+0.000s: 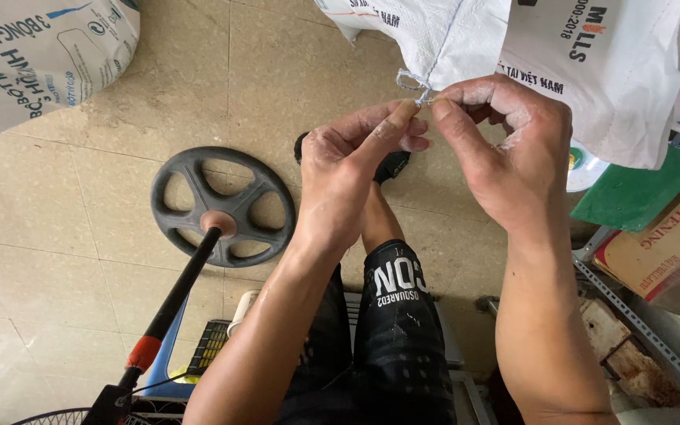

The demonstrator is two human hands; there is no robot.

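Both hands are up at the sack's (pixel 466 39) stitched corner: the left hand (pixel 348 177) and right hand (pixel 505 153) each pinch the pale thread (pixel 412 81), fingertips nearly touching, with the loose loop just above and left of them. To my eye this goes best with the grip kept close to the seam and a steady pull along the stitching, not a jerk. Below the fingers, well apart, lies the fan base (pixel 222 206) on the floor (pixel 57 236).
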